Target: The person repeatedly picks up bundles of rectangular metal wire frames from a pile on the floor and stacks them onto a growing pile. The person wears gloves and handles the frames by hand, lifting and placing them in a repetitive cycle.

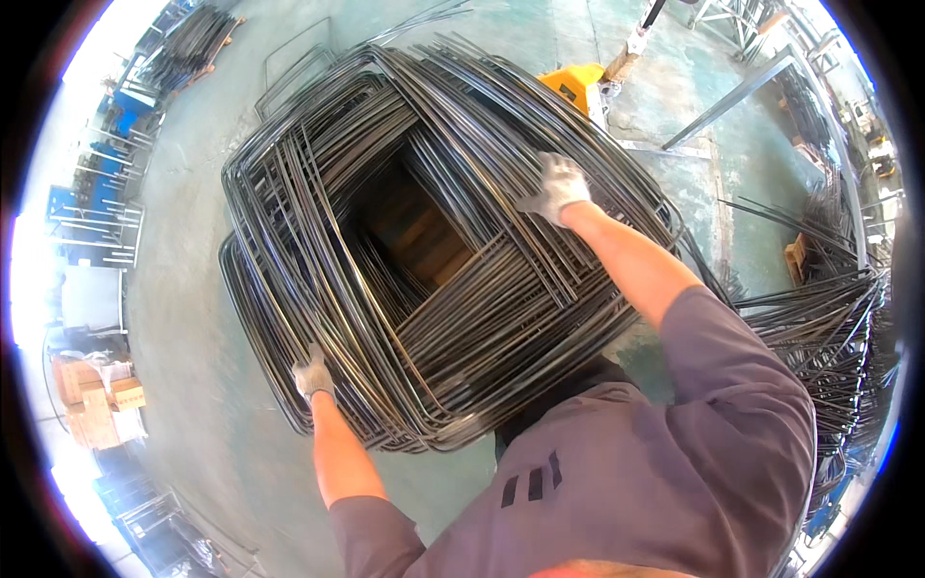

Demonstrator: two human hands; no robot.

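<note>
A large stack of dark bent metal rod frames [453, 135] fills the middle, its rounded rectangles piled at crossing angles around a deep central opening. My right hand [562, 188], in a pale work glove, lies on the rods at the stack's right side, thumb and fingers apart. At the lower left of the pile, my left hand [313, 374], gloved the same way, rests on the outer rods with its fingers stretched out. Neither hand visibly lifts a rod. Brown boards [424, 241] show deep inside the opening.
Behind the stack stands a yellow pallet-jack part [570, 87]. More loose bent rods [829, 337] are heaped at the right, near a slanting metal bar [727, 99]. Cardboard boxes [96, 400] and blue racks [101, 188] line the left. Another rod bundle [188, 48] lies far left.
</note>
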